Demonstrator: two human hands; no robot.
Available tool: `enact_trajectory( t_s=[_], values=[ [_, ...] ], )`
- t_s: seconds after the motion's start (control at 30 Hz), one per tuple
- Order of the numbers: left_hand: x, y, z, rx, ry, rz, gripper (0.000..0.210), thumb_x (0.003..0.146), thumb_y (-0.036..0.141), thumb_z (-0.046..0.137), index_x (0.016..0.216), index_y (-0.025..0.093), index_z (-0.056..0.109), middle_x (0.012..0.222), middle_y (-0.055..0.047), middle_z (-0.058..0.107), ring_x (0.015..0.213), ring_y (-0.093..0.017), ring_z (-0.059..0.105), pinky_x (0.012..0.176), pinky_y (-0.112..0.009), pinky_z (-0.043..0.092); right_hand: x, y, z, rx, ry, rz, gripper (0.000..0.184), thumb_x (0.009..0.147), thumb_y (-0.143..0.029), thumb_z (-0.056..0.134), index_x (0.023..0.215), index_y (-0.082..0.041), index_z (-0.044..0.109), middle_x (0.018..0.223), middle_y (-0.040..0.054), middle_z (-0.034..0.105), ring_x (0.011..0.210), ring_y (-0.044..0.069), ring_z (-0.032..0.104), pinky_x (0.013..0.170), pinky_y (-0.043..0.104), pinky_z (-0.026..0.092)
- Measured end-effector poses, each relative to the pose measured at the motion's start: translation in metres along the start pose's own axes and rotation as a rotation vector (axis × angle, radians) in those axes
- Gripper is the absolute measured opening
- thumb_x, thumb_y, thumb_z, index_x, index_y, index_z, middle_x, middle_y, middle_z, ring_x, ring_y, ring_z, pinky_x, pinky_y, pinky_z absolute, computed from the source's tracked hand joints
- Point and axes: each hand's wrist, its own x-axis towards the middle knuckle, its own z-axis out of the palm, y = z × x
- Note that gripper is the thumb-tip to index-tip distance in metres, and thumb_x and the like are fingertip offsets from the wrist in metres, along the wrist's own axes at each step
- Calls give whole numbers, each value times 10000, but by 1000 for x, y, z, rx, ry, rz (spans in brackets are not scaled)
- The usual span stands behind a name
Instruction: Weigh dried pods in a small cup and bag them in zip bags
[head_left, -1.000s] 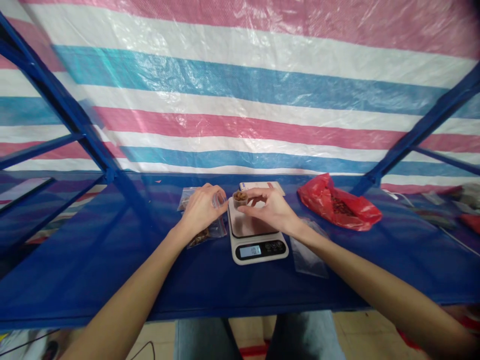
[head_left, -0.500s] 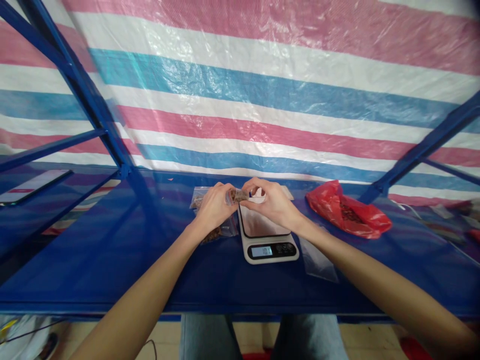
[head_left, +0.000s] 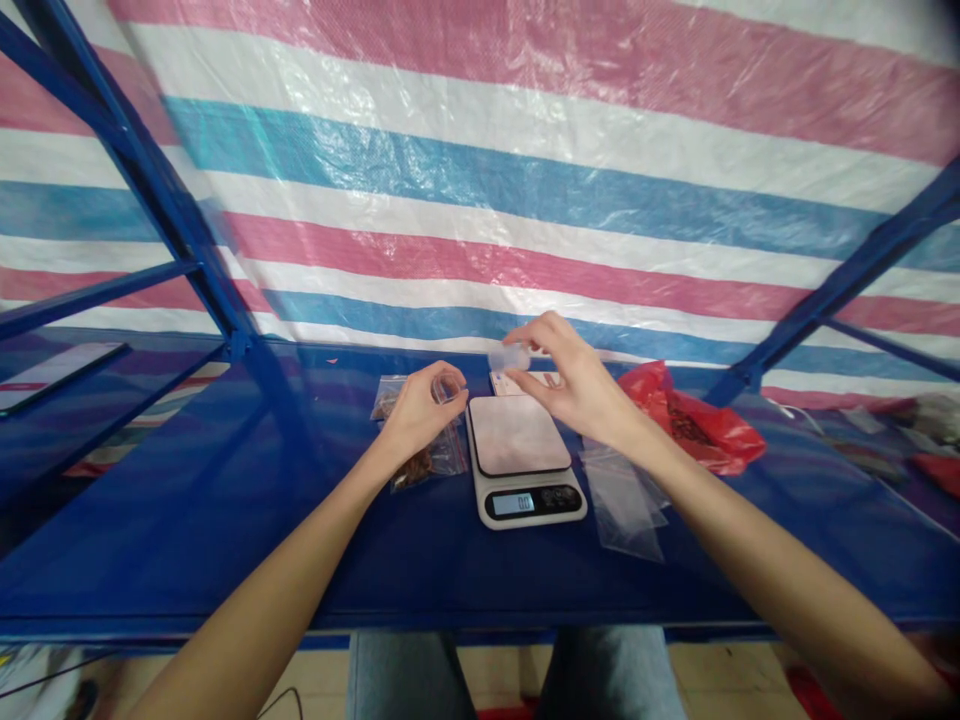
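Observation:
My left hand [head_left: 414, 408] is closed around the mouth of a small clear zip bag [head_left: 448, 385], left of the scale; most of that bag is hidden by the hand. Between the thumb and fingers of my right hand [head_left: 574, 378] is a small translucent cup [head_left: 508, 357], tipped on its side above the far edge of the scale. The white kitchen scale [head_left: 523, 440] has a bare weighing plate, and its display [head_left: 514, 503] reads 0.0. Under and beside my left hand lie zip bags [head_left: 415, 468] with brown dried bits inside.
Flat clear bags [head_left: 622, 510] lie right of the scale. Farther right sits an open red plastic bag [head_left: 720, 435] holding reddish-brown bits. Behind the scale is a printed card or packet [head_left: 504, 383]. A phone [head_left: 56, 375] lies far left, and blue frame bars [head_left: 161, 190] rise at both sides.
My right hand has moved up and away from my left with the cup. Brown bits seen between the hands no longer show there. The scale's reading has gone from about 10.1 to 0.0.

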Motion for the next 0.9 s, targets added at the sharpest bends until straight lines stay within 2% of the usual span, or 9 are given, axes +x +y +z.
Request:
enact_trajectory(
  t_s=[0.1,0.2,0.27,0.37,0.47,0.57,0.73,0.9],
  values=[
    [1,1,-2,-80,18,-14,176,846,343,657,938,195,681,872,-21,722,767,-175,664,712,-299,516,-25,31,-19,-19,75,135,356,1053,-348,535,1393,-249,577,1171,101,628,1069,272,601,977,440,501],
    [2,-3,-3,-141,29,-25,211,838,374,675,946,193,679,875,-29,715,804,-186,674,738,-304,526,-58,67,-21,-7,26,273,410,1100,-378,392,1467,-280,549,1284,99,648,1174,285,603,1076,496,459],
    [3,-8,-2,-171,34,-53,233,819,393,709,937,194,683,880,-32,717,815,-192,678,755,-312,532,-79,85,-20,6,-15,350,395,1102,-402,368,1374,-261,617,1266,90,679,1171,286,627,1062,486,476],
    [5,-14,-2,-186,52,-102,263,788,419,762,918,200,695,897,-32,727,848,-205,689,799,-327,549,-107,99,-25,28,-36,465,316,1068,-461,460,1185,-223,634,1026,60,733,905,248,694,841,388,552],
    [5,-17,-3,-204,69,-143,285,771,443,795,908,210,705,905,-32,730,861,-215,691,789,-327,569,-127,101,-42,-76,54,534,247,1009,-473,587,980,-228,607,861,32,724,756,224,691,733,338,531],
    [5,-15,-4,-234,89,-183,296,748,455,826,897,224,718,927,-36,737,869,-223,693,780,-324,581,-141,100,-53,-155,83,555,235,971,-436,659,867,-230,617,860,40,748,782,235,723,773,341,531],
    [4,-12,-4,-228,102,-226,330,739,483,846,953,244,770,1005,-41,764,976,-242,703,873,-325,568,-147,107,-35,-44,-105,474,194,974,-359,682,847,-212,684,927,58,773,860,244,730,857,373,540],
    [5,-10,-6,-233,118,-251,378,742,523,834,989,242,777,972,-40,773,947,-245,713,865,-334,567,-135,103,-20,-159,-91,308,128,973,-317,709,1029,-204,724,1133,109,720,1056,279,661,943,423,522]
  ],
)
